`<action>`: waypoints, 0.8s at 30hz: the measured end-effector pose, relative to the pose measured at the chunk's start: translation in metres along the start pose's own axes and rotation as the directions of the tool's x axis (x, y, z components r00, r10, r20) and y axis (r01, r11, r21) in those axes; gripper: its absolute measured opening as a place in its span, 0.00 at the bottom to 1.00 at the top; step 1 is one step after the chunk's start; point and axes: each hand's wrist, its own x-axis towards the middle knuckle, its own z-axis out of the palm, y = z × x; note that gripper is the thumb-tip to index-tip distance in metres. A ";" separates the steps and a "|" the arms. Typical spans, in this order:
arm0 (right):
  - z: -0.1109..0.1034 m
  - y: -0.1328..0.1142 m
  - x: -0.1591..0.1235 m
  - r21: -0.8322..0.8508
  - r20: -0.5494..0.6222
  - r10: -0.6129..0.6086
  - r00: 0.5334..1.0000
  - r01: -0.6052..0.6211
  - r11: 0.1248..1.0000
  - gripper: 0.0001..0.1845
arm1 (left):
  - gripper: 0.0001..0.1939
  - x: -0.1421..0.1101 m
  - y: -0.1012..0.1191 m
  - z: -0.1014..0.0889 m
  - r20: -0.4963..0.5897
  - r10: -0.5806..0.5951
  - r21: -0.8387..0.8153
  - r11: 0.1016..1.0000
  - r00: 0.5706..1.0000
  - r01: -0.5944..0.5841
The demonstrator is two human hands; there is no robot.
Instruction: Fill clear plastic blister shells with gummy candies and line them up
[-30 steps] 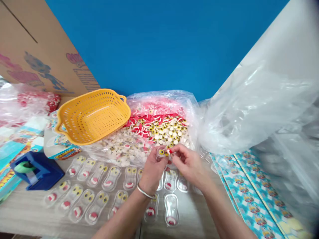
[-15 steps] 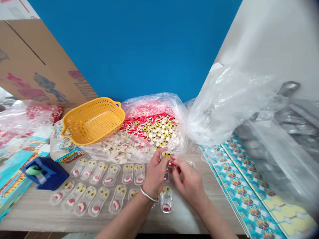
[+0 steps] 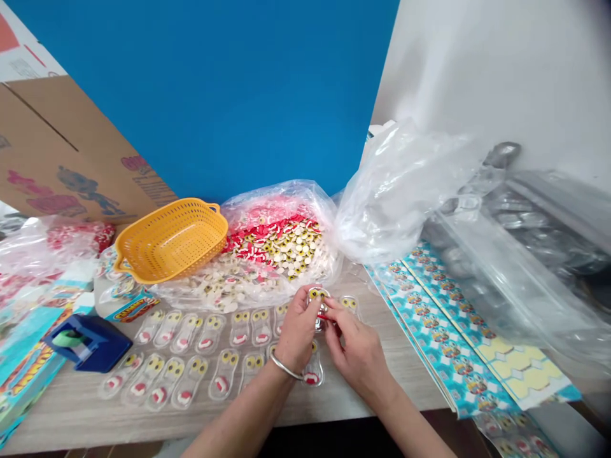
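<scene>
My left hand point(image 3: 296, 331), a metal bangle on its wrist, pinches a small clear plastic blister shell point(image 3: 319, 299) with two yellow eye pieces in it. My right hand point(image 3: 357, 351) meets it from the right, fingertips pressing a red piece into the same shell. Both hands hover just above the wooden table point(image 3: 372, 381). Under and left of them lie two rows of filled shells point(image 3: 191, 353), each with yellow eyes and a red-and-white mouth. Behind the hands an open clear bag of loose pieces point(image 3: 274, 245) lies spread out.
A yellow perforated basket point(image 3: 172, 240) rests on the bag's left side. A blue tape dispenser point(image 3: 88, 342) and printed boxes point(image 3: 21, 356) sit at left, a cardboard box point(image 3: 62, 165) behind. Printed blue card sheets point(image 3: 458, 331) and crumpled clear plastic bags point(image 3: 477, 210) fill the right.
The view has pulled back and shifted left. Both hands have dropped from in front of the bag toward the table, still joined on the shell, and the right fingers now press the red piece in.
</scene>
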 end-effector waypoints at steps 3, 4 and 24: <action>-0.013 0.000 -0.004 0.142 0.019 0.135 0.991 -0.136 0.980 0.11 | 0.17 -0.004 0.003 0.005 0.010 -0.056 -0.044 0.997 0.998 0.057; -0.018 0.000 -0.006 0.190 0.038 0.188 0.981 -0.192 0.963 0.10 | 0.18 -0.005 0.005 0.006 0.027 -0.083 -0.062 0.995 0.996 0.084; -0.032 0.000 -0.018 0.084 0.325 0.346 0.880 -0.392 0.916 0.08 | 0.12 -0.020 -0.007 0.012 0.162 -0.239 -0.043 0.967 0.957 0.249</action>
